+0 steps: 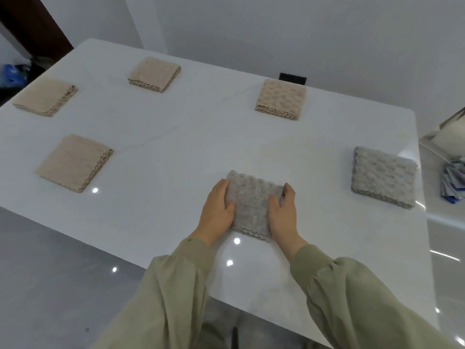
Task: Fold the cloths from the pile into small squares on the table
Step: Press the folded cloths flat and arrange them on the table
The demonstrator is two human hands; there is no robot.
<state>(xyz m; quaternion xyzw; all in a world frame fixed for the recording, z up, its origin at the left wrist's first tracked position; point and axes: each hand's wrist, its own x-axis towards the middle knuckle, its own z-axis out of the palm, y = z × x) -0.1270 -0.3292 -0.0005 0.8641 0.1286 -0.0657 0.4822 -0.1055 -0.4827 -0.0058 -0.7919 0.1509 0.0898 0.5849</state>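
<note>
A grey bumpy cloth [253, 200], folded into a small square, lies on the white table [176, 147] near its front edge. My left hand [217, 211] grips the square's left side, thumb on top. My right hand [283, 210] grips its right side the same way. A second grey folded square [383, 176] rests at the right. Several beige folded squares lie spread over the table: one at back right [281, 98], one at back centre [154, 74], one at far left [46, 96] and one at front left [74, 162].
A pile of blue and grey cloths [453, 182] shows at the right edge, beyond the table, under a chair-like frame [442, 137]. A black object [292, 78] sits behind the table's far edge. Blue bags [12, 74] lie on the floor at far left.
</note>
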